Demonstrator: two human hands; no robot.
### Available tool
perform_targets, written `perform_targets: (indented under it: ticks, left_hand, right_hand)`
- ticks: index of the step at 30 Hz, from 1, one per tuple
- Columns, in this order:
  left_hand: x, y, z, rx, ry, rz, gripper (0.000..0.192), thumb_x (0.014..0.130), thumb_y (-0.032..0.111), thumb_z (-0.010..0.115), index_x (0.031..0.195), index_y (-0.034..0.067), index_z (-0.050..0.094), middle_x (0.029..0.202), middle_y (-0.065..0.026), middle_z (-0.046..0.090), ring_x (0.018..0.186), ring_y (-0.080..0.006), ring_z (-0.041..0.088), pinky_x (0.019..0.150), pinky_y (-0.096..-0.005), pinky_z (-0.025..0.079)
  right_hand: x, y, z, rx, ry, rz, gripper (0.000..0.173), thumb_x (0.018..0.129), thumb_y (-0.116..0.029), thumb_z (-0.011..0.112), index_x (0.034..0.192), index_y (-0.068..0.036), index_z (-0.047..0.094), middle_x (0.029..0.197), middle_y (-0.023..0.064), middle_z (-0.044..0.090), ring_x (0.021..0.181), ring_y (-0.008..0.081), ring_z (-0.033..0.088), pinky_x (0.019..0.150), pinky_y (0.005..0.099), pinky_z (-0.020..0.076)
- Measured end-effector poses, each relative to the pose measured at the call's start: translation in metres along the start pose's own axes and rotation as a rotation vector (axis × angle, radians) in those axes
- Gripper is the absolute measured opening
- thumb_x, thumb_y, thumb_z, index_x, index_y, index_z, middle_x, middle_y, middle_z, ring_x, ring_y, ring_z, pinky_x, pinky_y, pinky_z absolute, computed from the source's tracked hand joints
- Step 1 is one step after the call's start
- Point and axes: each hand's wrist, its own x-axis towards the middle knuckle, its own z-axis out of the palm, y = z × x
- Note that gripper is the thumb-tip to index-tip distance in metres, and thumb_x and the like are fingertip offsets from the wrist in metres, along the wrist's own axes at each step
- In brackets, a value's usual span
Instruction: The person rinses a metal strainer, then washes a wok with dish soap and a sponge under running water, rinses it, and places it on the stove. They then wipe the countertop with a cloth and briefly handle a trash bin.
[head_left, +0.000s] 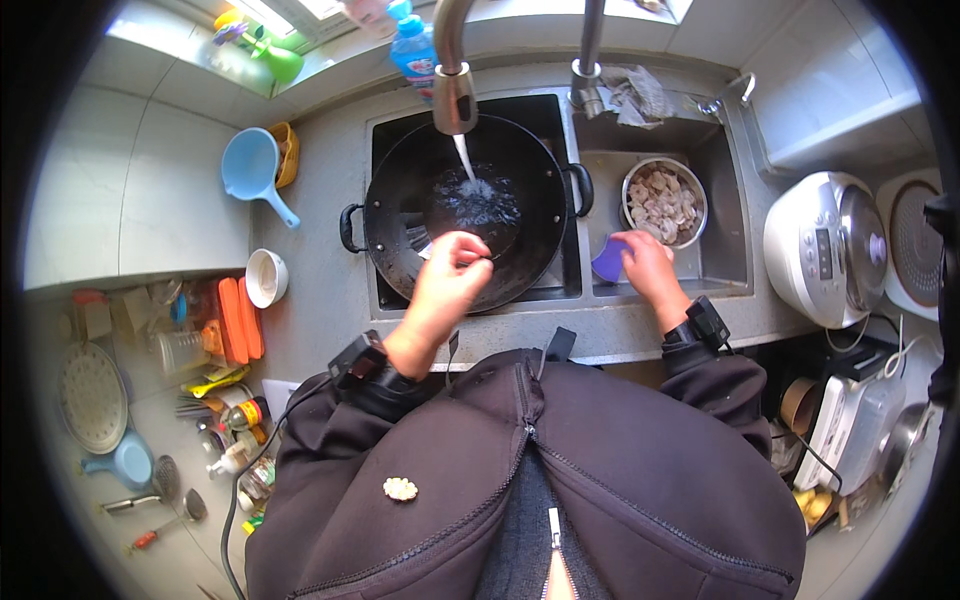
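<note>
A large black two-handled wok (397, 184) sits in the left sink basin. Water runs from the faucet head (454, 105) and splashes in the wok's middle. Over the wok's near side hovers my left hand (450, 289), fingers curled towards the thumb; whatever may be between them is hidden. In the right basin, my right hand (651, 271) grips the edge of a purple scouring sponge (609, 260). Just beyond that hand stands a round metal bowl (703, 214) of pale, thin food slices (664, 201).
A blue ladle-shaped scoop (251, 165), a wicker basket (287, 154) and a white bowl (267, 278) lie left on the counter. Dish soap (412, 56) stands behind the wok. A grey cloth (637, 94) lies behind the right basin. A rice cooker (806, 247) stands right.
</note>
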Motion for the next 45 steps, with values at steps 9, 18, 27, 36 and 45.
perform_targets:
  ticks: [9, 18, 27, 36, 45]
  left_hand:
    - [0.036, -0.072, -0.188, 0.192, 0.742, -0.180, 0.032, 0.082, 0.005, 0.061, 0.113, 0.001, 0.055, 0.106, -0.0082, 0.059, 0.100, -0.0186, 0.055, 0.091, -0.0313, 0.045]
    - [0.075, -0.106, -0.222, 0.268, 0.667, -0.240, 0.048, 0.093, 0.022, 0.061, 0.132, -0.003, 0.050, 0.121, -0.0155, 0.062, 0.111, -0.0235, 0.059, 0.097, -0.0345, 0.045]
    - [0.101, -0.123, -0.243, 0.150, 0.448, -0.280, 0.027, 0.097, 0.024, 0.058, 0.103, -0.001, 0.066, 0.086, -0.0026, 0.066, 0.078, -0.0121, 0.055, 0.073, -0.0291, 0.044]
    - [0.039, 0.026, -0.255, 0.112, 0.437, -0.171, 0.033, 0.091, 0.028, 0.069, 0.108, 0.000, 0.069, 0.089, -0.0016, 0.069, 0.084, -0.0085, 0.059, 0.079, -0.0228, 0.043]
    - [-0.006, 0.188, -0.214, -0.234, 0.279, -0.015, 0.024, 0.094, 0.016, 0.065, 0.111, 0.000, 0.063, 0.096, -0.0061, 0.070, 0.085, -0.0116, 0.066, 0.077, -0.0227, 0.051]
  right_hand:
    - [0.110, -0.017, -0.016, 0.008, 0.145, -0.030, 0.027, 0.088, -0.034, 0.062, 0.095, -0.011, 0.073, 0.099, 0.0117, 0.071, 0.094, 0.0293, 0.067, 0.082, 0.0411, 0.0496]
    - [0.223, -0.018, -0.052, -0.244, 0.018, -0.038, 0.026, 0.089, -0.033, 0.063, 0.094, -0.010, 0.074, 0.088, 0.0149, 0.070, 0.087, 0.0318, 0.067, 0.076, 0.0404, 0.0513]
    - [0.128, -0.035, 0.062, 0.077, -0.090, 0.399, 0.039, 0.092, -0.032, 0.061, 0.112, 0.002, 0.061, 0.102, 0.0259, 0.067, 0.100, 0.0399, 0.065, 0.088, 0.0455, 0.0498]
    - [0.114, -0.055, 0.062, 0.506, -0.088, 0.485, 0.022, 0.096, -0.014, 0.053, 0.108, 0.002, 0.061, 0.089, 0.0097, 0.066, 0.077, 0.0195, 0.064, 0.070, 0.0326, 0.0520]
    - [0.104, -0.097, 0.138, 1.107, -0.359, 0.705, 0.012, 0.091, -0.004, 0.049, 0.081, -0.003, 0.057, 0.064, 0.0035, 0.054, 0.052, 0.0157, 0.049, 0.048, 0.0316, 0.0393]
